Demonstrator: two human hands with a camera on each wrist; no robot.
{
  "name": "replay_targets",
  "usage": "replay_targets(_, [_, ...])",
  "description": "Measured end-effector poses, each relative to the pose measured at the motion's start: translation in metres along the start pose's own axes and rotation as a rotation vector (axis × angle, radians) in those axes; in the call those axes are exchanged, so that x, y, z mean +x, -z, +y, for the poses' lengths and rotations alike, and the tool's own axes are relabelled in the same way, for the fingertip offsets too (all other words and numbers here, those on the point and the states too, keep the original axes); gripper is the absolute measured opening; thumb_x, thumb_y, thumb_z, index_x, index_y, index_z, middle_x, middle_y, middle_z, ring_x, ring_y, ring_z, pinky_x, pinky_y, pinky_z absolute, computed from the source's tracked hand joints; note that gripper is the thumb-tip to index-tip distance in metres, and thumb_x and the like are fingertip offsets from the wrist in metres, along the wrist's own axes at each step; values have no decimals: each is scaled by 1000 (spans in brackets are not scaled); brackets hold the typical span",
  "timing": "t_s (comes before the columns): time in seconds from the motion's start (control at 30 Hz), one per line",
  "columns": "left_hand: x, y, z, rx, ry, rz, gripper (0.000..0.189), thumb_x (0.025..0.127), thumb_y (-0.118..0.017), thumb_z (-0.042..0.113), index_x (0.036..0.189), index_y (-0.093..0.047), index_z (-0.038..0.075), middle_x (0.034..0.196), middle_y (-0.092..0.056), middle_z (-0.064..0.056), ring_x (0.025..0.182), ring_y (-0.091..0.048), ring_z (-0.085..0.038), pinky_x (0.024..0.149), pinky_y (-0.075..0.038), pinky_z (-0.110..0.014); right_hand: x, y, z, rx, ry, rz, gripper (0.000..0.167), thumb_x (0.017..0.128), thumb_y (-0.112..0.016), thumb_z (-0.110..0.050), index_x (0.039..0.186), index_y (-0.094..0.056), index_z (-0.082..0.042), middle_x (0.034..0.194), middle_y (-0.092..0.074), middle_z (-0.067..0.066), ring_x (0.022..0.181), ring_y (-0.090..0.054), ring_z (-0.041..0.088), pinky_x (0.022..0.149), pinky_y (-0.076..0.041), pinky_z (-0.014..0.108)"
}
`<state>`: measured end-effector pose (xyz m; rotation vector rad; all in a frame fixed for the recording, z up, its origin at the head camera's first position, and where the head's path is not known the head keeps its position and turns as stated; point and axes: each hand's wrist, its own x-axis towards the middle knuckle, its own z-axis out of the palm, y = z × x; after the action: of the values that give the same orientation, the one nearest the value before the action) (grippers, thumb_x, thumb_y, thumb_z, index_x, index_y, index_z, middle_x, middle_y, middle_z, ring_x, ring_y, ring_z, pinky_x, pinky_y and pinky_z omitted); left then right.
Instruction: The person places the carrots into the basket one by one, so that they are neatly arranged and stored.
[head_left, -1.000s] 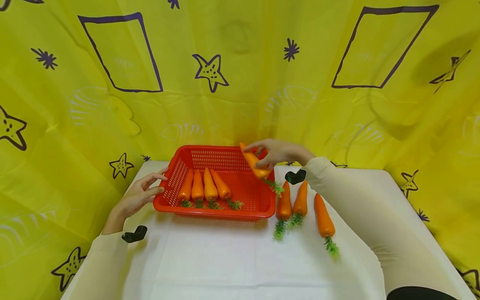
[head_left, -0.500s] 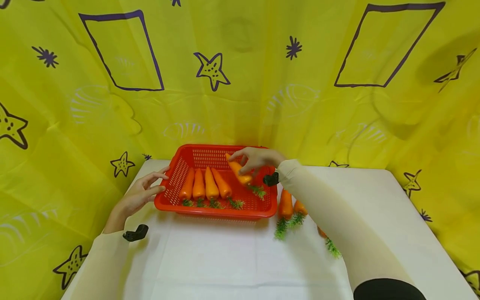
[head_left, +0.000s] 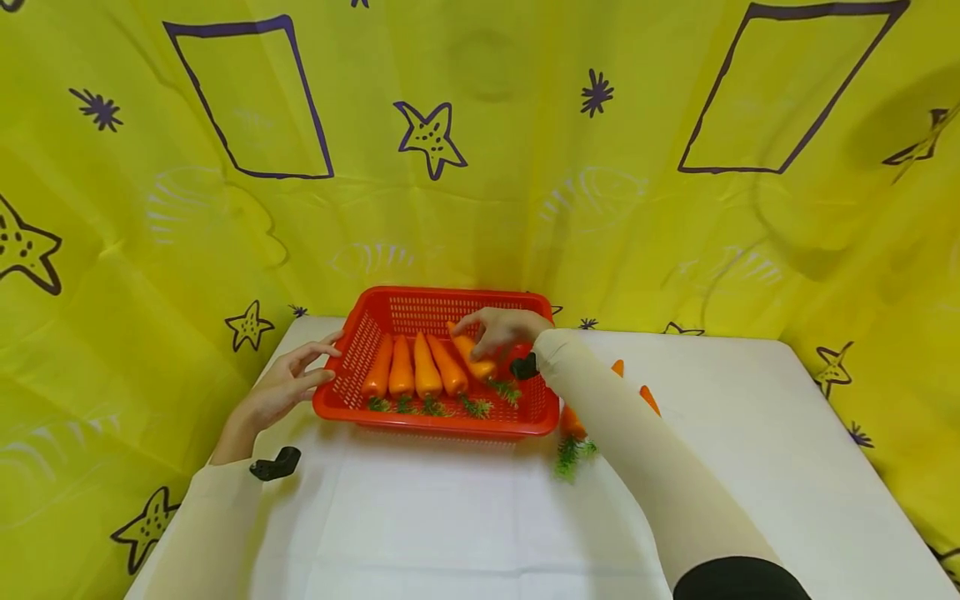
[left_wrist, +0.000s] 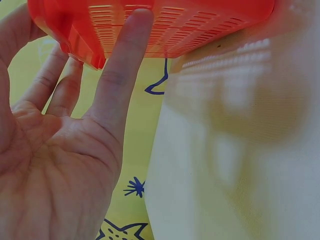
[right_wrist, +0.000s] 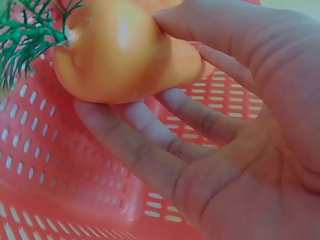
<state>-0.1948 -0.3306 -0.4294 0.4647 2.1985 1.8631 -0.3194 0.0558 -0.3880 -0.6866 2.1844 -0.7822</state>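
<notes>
A red plastic basket [head_left: 442, 423] stands on the white table. Several orange toy carrots [head_left: 426, 367] with green tops lie side by side in its left half. My right hand [head_left: 501, 329] is inside the basket and grips another toy carrot [head_left: 472, 354] just right of that row. In the right wrist view, thumb and fingers pinch the thick body of this carrot [right_wrist: 115, 55], its leafy top hanging out to the left. My left hand [head_left: 283, 385] touches the basket's left end with extended fingers; in the left wrist view a fingertip [left_wrist: 137, 25] lies against the slotted wall.
Right of the basket, more toy carrots [head_left: 572, 423] lie on the table [head_left: 420, 517], partly hidden under my right sleeve [head_left: 630, 433]. A yellow patterned curtain [head_left: 495, 208] hangs close behind the basket and along both sides.
My right hand has moved left and down into the basket with the carrot, bringing it beside the row. My right forearm now covers much of the loose carrots. The left hand stays at the basket.
</notes>
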Motion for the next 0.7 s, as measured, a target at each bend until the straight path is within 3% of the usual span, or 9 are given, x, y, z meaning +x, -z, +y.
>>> replay_targets(0.13, [0, -1, 1, -4, 7, 5, 27, 103, -58, 5, 129, -53, -1, 171, -17, -10, 152, -11, -45, 90, -56, -37, 8, -2, 6, 47, -14, -17, 67, 92, -74, -8, 153, -50, -19, 152, -41, 15, 83, -52, 17, 72, -52, 28])
replay_targets(0.37, [1, 0, -1, -9, 8, 0, 27, 103, -58, 5, 129, -54, 0, 171, -16, -10, 152, -11, -45, 89, -57, -37, 16, -6, 12, 163, -34, -46, 65, 93, -74, -5, 153, -50, -20, 154, -41, 19, 104, -61, 25, 78, -60, 38])
replay_targets(0.53, [1, 0, -1, -5, 13, 2, 26, 104, -58, 5, 129, -54, 0, 171, -16, -10, 152, -13, -43, 89, -57, -37, 17, -8, 14, 189, -54, -53, 67, 93, -76, -6, 153, -50, -21, 149, -47, 23, 126, -55, 32, 79, -61, 41])
replay_targets(0.7, [1, -1, 0, -10, 12, 0, 26, 103, -58, 5, 129, -54, 0, 171, -16, -10, 152, -12, -43, 89, -57, -36, 20, -9, 17, 215, -74, -65, 67, 93, -75, -6, 152, -50, -23, 151, -44, 23, 130, -52, 34, 79, -61, 42])
